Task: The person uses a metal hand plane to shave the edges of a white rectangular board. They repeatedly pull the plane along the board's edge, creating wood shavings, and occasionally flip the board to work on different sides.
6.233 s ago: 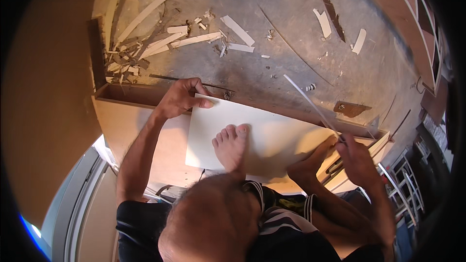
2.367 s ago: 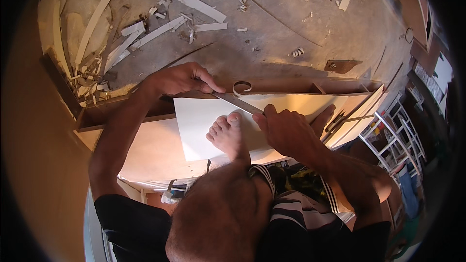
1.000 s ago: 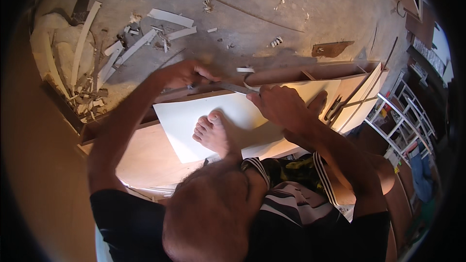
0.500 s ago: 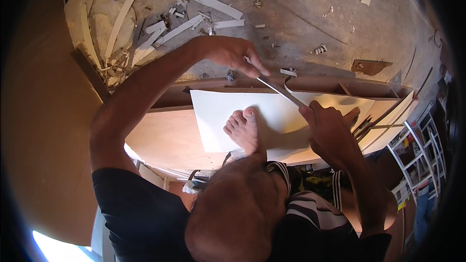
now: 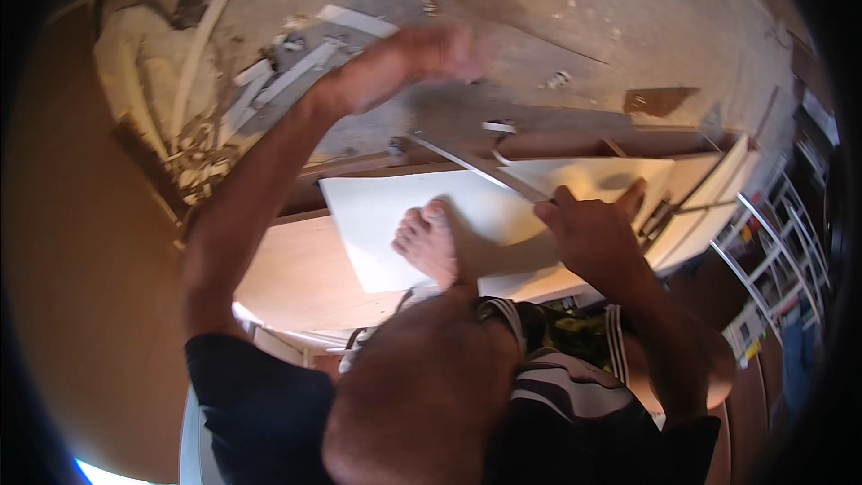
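My right hand (image 5: 593,238) is closed round the near end of a long, narrow, silvery metal tool (image 5: 469,163); whether it is a file or a blade I cannot tell. The tool slants up to the left over the far edge of a white sheet (image 5: 364,224). My bare foot (image 5: 429,238) presses the sheet onto a pale wooden panel (image 5: 292,260). Raised over the floor beyond the sheet, my left hand (image 5: 444,52) is apart from the tool and smeared by motion, so its fingers are unclear. A thin curled strip (image 5: 500,154) stands by the sheet's far edge.
Pale offcut strips (image 5: 296,72) and scraps litter the concrete floor at the far left. A brown offcut (image 5: 660,101) lies at the far right. A large wooden board (image 5: 72,242) stands along the left side. On the right are dark slim rods (image 5: 660,216) and a metal ladder (image 5: 777,256).
My left hand has come off the tool's far end and moved up and away. The right hand still grips the tool. The whole view has shifted slightly.
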The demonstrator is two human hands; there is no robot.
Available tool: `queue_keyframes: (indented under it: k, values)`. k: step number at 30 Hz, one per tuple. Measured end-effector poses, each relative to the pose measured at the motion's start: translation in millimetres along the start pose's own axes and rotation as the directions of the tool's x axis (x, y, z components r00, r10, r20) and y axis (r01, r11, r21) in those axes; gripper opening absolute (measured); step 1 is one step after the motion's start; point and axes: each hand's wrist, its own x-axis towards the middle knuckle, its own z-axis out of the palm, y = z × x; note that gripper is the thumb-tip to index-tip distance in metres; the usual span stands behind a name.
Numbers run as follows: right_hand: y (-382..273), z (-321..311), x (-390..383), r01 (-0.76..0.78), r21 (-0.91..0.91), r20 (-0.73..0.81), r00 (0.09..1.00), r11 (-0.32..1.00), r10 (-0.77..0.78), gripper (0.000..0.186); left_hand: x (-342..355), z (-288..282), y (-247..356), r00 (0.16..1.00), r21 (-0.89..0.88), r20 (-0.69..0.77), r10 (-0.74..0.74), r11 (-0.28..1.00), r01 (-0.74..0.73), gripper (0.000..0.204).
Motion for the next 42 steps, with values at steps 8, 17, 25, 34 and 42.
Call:
queue_keyframes:
  k: [8,17,25,34,42]
  values:
    - [-1,2,-8,-0.022,0.097,0.026,0.999,0.995,0.02,0.051,-13,32,-39,0.884,0.26,0.339,-0.322,0.935,0.241,0.044]
    - [-7,0,-5,0.031,-0.007,0.001,1.0,0.999,-0.031,0.052,-16,23,-45,0.877,0.213,0.305,-0.371,0.924,0.317,0.044]
    - [-3,-4,3,0.012,-0.024,0.026,1.0,1.0,-0.011,0.054,-17,28,-54,0.895,0.21,0.272,-0.353,0.929,0.303,0.04]
    - [10,4,46,0.014,0.004,0.022,1.0,1.0,-0.014,0.052,-5,18,-82,0.911,0.23,0.228,-0.343,0.928,0.292,0.039]
    - [22,0,10,-0.027,-0.093,-0.006,1.0,0.995,0.027,0.05,10,38,-76,0.904,0.205,0.272,-0.33,0.938,0.281,0.043]
